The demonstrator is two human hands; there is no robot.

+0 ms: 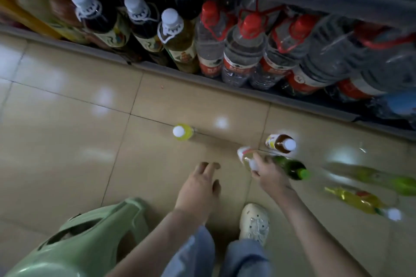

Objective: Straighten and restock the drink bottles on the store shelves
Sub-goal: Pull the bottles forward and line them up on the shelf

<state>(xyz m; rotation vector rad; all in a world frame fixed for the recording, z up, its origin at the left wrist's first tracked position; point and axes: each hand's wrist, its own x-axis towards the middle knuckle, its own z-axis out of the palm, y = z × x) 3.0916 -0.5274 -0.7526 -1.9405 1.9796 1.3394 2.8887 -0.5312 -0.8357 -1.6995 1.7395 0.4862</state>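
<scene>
Step in hand, by judgement: gathering loose drink bottles off the floor (67, 141) for restocking. Note right hand (270, 175) low over the tiles, fingers (260, 162) curled round the top of a pale white-capped bottle (244, 155), tilted and blurred; cannot tell whether lifted or resting on the floor. Note green bottle (290, 170) just right of that hand, touching or overlapped by it; cannot tell whether gripped as well. Note left hand (200, 186) a little to the left, loosely spread, holding nothing, hovering above the tiles. Record brown white-capped bottle (281, 143) upright just beyond the right hand, and yellow white-capped bottle (183, 131) upright farther left, apart from both hands. Record, lying near the right edge, a yellow-green bottle (371, 177) and a long yellow bottle (355, 199), both smeared by motion. Bottom shelf (292, 101) along the far side, packed with large dark bottles (99, 18) at left and clear red-capped bottles (244, 51) at right; no gap for small bottles visible there, so destination row presumably higher and out of view, as judgement only. Green plastic stool (90, 238) near left, pale shoe (254, 222) near centre. Early in the task, by estimate: six small bottles on the floor. Next, by estimate: firm hold on the pale bottle, lift clear of the brown and green neighbours, then upright placement in its row, label outward. Left hand free for the yellow white-capped bottle. Watch for knocking the upright brown bottle during the lift.
</scene>
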